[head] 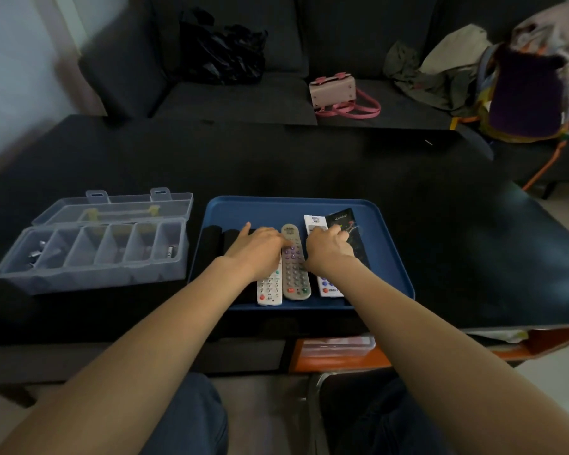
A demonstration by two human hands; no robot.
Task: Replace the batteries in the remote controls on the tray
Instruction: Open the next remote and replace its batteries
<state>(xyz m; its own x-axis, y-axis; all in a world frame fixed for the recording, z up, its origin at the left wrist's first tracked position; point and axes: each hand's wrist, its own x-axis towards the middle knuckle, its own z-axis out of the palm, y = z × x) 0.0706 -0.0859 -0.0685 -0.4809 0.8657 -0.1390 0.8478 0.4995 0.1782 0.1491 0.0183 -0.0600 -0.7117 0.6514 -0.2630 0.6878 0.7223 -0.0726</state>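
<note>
The remote controls lie side by side, long axes running from six toward twelve o'clock, in the shallow blue rectangular plastic tray (391, 257) at the middle of the black bench (309, 159): a grey oval-ended remote with purple and grey buttons (295, 274) in the centre, a slim white remote with a red button at its near end (269, 290) touching it at nine o'clock, a white remote with a printed label at its far end (315, 222) at three o'clock, a black remote with a glossy printed face (342, 218) beyond that, and at least two black remotes (212, 241) at the tray's nine o'clock edge. The left hand (260, 247) rests palm down over the white remote with its fingers reaching onto the grey one; the right hand (329, 246) covers the labelled white remote, fingers curled toward the black one (whether either hand pinches anything I cannot tell, since the backs of the hands hide the fingertips). This looks like the choosing step: no remote is lifted or turned over, and no battery cover shows. The next move likely calls for closing on one remote, lifting it clear of its neighbours and flipping it to reach the cover. At nine o'clock of the tray, just beside it, stands an open clear plastic compartment box (89, 274) holding what seem to be batteries in its end cells.
</note>
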